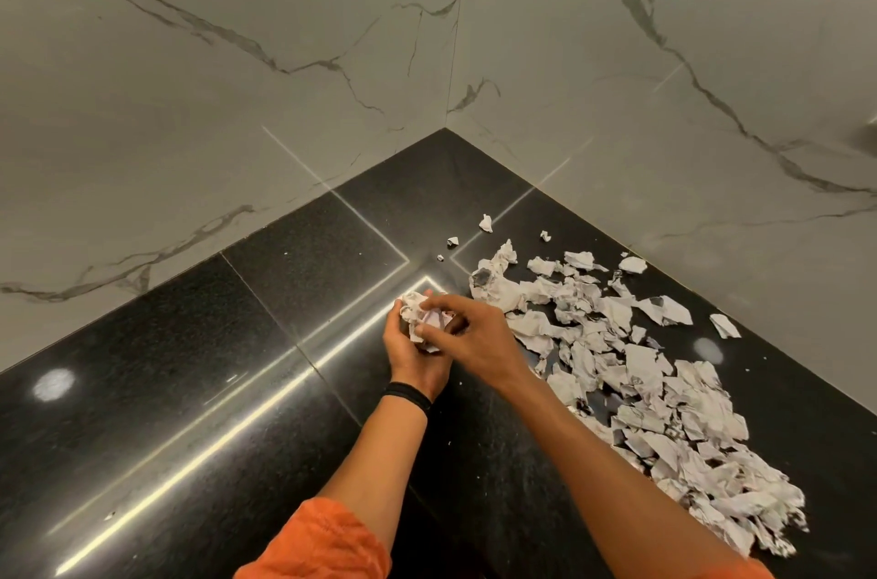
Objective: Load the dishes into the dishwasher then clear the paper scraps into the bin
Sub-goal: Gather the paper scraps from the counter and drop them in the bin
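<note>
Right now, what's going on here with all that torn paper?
A person is gathering up paper scraps. The left hand, which has a black wristband, cups a crumpled wad, and the right hand curls over it from above. A large pile of scraps lies to the right on the black countertop, along the marble wall, with a few stray bits nearer the corner. No bin or dishes are in view.

Two white marble walls [237,56] with grey veins meet in a corner above a polished black speckled desk [166,388], possibly granite, which mirrors bright light streaks [228,436] and round spots [53,384].
</note>
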